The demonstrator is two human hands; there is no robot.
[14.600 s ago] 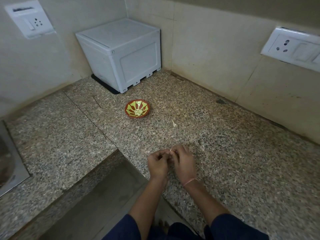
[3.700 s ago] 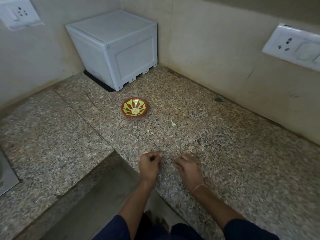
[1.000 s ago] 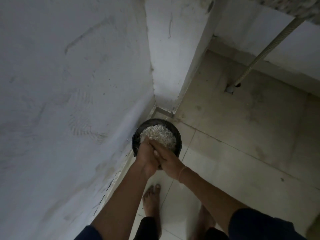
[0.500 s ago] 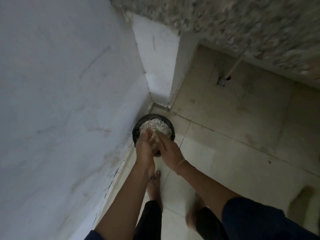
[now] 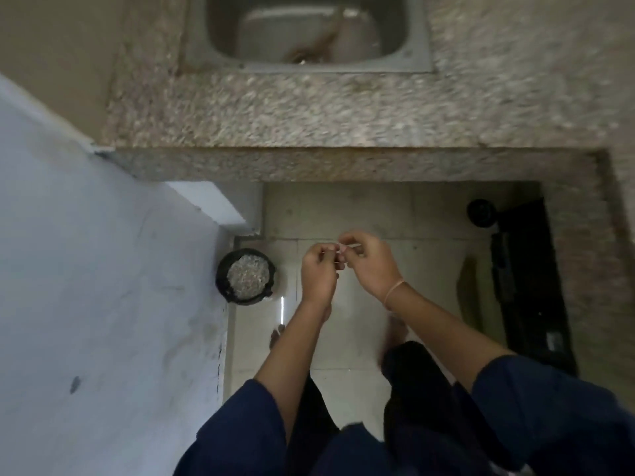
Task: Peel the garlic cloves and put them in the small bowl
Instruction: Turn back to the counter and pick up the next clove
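By the wall at the left, a black bin (image 5: 246,277) heaped with pale peelings stands on the floor, just left of the left hand (image 5: 318,273). Both hands meet over the tiles, and each grip is closed in a fingertip pinch on one small pale piece (image 5: 340,250). It is too blurred to tell clove from skin, or how its length runs. The right hand (image 5: 369,266) sits slightly higher. The small bowl is out of view, presumably up on the tabletop (image 5: 309,108).

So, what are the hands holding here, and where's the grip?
The left hand and right hand pinch a small pale scrap between fingertips; too blurred to identify.
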